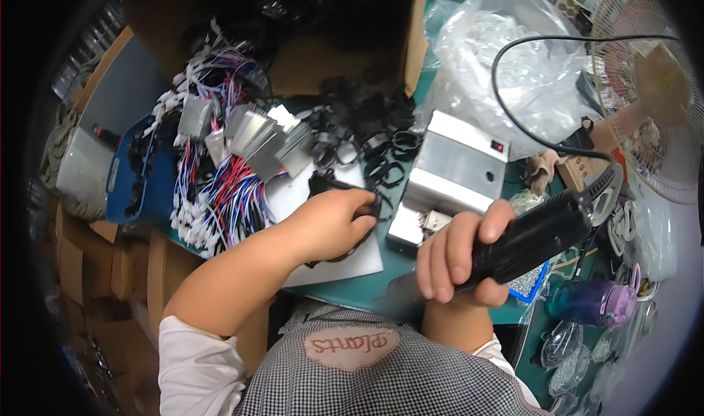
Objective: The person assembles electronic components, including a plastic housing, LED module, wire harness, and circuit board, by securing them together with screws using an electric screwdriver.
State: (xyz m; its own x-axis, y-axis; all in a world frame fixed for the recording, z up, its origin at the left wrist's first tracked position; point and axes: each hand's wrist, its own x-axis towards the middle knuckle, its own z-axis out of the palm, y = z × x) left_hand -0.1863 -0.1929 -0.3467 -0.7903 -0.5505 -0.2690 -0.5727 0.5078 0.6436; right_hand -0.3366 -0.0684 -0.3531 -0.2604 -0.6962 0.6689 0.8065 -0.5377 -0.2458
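My left hand point(331, 222) is closed on a black plastic part point(320, 183), mostly hidden under the palm and fingers, over a white foam sheet point(352, 266). Wrapped in the fingers of my right hand point(466, 255) is a black corded electric screwdriver point(539, 234). Its tip end point(400, 291) slants down to the left and is blurred. A silver metal box point(455, 168) with a small red switch stands just beyond my right hand.
Bundled coloured wires point(233, 196) with white connectors lie left, beside a blue bin point(121, 189). Black rings point(389, 170) spill from a large cardboard box point(416, 35). The cord point(502, 101) loops past a clear plastic bag point(469, 49). A fan point(653, 86) and purple-lidded bottle point(598, 302) stand right.
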